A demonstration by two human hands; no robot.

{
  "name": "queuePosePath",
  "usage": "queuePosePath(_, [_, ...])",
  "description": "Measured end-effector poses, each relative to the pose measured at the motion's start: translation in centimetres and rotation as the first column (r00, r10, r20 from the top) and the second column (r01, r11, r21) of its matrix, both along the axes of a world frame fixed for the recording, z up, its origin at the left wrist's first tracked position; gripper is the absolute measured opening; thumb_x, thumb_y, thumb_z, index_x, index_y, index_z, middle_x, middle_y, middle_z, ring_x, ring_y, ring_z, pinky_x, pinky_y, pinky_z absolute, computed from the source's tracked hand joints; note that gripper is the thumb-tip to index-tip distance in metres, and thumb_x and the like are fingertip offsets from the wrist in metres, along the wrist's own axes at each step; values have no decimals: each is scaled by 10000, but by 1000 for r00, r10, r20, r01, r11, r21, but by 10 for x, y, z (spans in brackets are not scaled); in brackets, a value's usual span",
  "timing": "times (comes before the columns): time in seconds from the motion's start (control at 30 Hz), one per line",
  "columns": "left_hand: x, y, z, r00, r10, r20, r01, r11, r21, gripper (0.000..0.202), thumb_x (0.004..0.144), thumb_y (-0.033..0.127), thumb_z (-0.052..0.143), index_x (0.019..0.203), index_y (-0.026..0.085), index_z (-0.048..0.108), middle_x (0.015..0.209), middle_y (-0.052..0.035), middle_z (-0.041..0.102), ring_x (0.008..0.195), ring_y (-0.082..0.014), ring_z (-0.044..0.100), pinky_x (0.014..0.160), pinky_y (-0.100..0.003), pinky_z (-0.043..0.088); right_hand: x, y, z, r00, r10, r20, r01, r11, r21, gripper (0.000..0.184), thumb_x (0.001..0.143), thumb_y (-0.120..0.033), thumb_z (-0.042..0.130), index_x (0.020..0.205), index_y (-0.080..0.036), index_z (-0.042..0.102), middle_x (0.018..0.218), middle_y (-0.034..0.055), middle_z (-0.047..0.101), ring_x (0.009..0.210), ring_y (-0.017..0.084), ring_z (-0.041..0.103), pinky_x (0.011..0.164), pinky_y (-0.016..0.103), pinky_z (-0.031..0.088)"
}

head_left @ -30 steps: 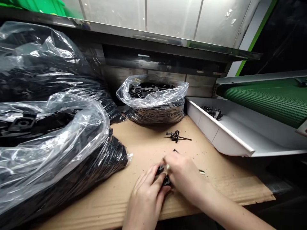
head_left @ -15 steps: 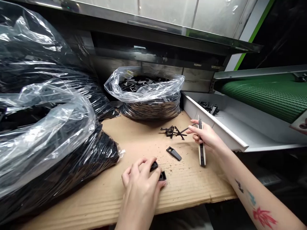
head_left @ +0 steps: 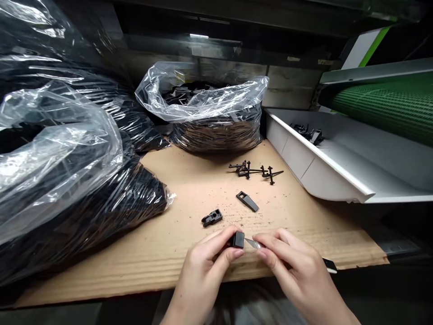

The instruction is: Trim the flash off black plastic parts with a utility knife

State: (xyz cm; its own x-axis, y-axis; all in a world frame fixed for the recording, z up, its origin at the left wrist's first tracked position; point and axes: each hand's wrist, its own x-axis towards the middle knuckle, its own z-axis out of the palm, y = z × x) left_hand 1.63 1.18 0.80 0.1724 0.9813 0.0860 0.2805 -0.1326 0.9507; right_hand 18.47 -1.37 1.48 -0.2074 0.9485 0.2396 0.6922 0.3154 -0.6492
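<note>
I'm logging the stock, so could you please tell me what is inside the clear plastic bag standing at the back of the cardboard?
The clear plastic bag holds small black plastic parts, heaped to near its open top. What lies deeper is hidden by glare.

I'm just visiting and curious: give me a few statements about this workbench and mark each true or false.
1. The left hand pinches a small black part. True.
2. The right hand holds a knife with its blade at that part. True.
3. The open bag at the back holds green parts. False: they are black.
4. Two loose black pieces lie on the cardboard beyond the hands. True.
5. The white tray stands left of the hands. False: it is on the right.
</note>
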Motion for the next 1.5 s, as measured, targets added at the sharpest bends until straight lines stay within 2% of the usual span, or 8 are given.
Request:
queuePosePath(0.37, [-4, -4, 3, 994, -31, 108, 39, 996, -75, 149, 750, 162, 595, 862, 185, 691, 864, 4, 703, 835, -147, 636, 729, -141, 480, -4, 3, -5, 999, 45, 3, -45, 988, 147, 223, 892, -227, 408, 819, -202, 617, 648, 20, 520, 595, 143, 506, 517, 240, 386])
queuePosePath(0.57, [-6, -5, 2, 994, -39, 105, 36, 999, 31, 198, 728, 121, 631, 867, 245, 698, 796, 58, 710, 756, -108, 646, 674, -102, 480, 13, 9, 0, 999, -34, 14, 30, 980, 199, 139, 872, -206, 462, 893, -212, 599, 720, 15, 551, 625, 124, 563, 552, 208, 431])
queuePosePath(0.77, [-8, -5, 1, 997, -48, 62, 39, 988, 148, 345, 713, 32, 615, 938, 285, 684, 928, 78, 706, 894, -80, 632, 778, -58, 442, 11, 4, 11, 989, 143, -37, -139, 985, 105, 184, 863, -129, 449, 959, -232, 567, 806, 9, 575, 732, 112, 592, 611, 169, 458])
queuePosePath(0.97, [-7, -3, 1, 994, -81, 67, 68, 983, 170, 334, 732, 17, 594, 924, 277, 680, 887, 79, 711, 804, -71, 646, 687, -50, 465, -6, 7, -1, 995, 56, -77, -49, 995, 88, 159, 859, -117, 430, 819, -204, 556, 669, -16, 573, 588, 113, 557, 542, 213, 411])
queuePosePath(1.1, [-7, -4, 0, 995, -76, 58, 66, 985, 158, 294, 732, 32, 602, 916, 246, 681, 877, 60, 712, 783, -84, 647, 681, -69, 475, -8, 6, -1, 994, 68, -89, -62, 996, 65, 179, 857, -125, 421, 743, -191, 542, 623, -17, 550, 543, 104, 524, 509, 209, 380])
queuePosePath(1.3, [-5, -4, -1, 999, -41, 17, 38, 992, 117, 238, 763, 91, 582, 951, 203, 674, 842, 4, 708, 774, -121, 647, 685, -139, 500, -10, -6, 7, 962, 236, -136, -243, 969, -39, 212, 855, -147, 421, 692, -205, 543, 613, -30, 555, 554, 99, 550, 531, 183, 417])
queuePosePath(1.4, [-4, -4, 0, 995, -83, -58, 93, 976, 198, 176, 763, 148, 601, 893, 222, 695, 941, -37, 658, 894, -173, 597, 774, -223, 481, -9, -3, 10, 977, 57, -206, -69, 996, -49, 104, 844, -245, 485, 761, -221, 542, 637, -33, 569, 580, 109, 575, 502, 170, 432])
queuePosePath(1.5, [-5, -5, 2, 991, -125, -52, 133, 971, 198, 162, 787, 198, 588, 908, 239, 687, 825, -30, 632, 765, -160, 585, 700, -235, 481, -7, 4, 10, 984, -100, -145, 84, 990, -115, 148, 835, -304, 503, 721, -209, 496, 621, -31, 543, 561, 111, 557, 474, 177, 431])
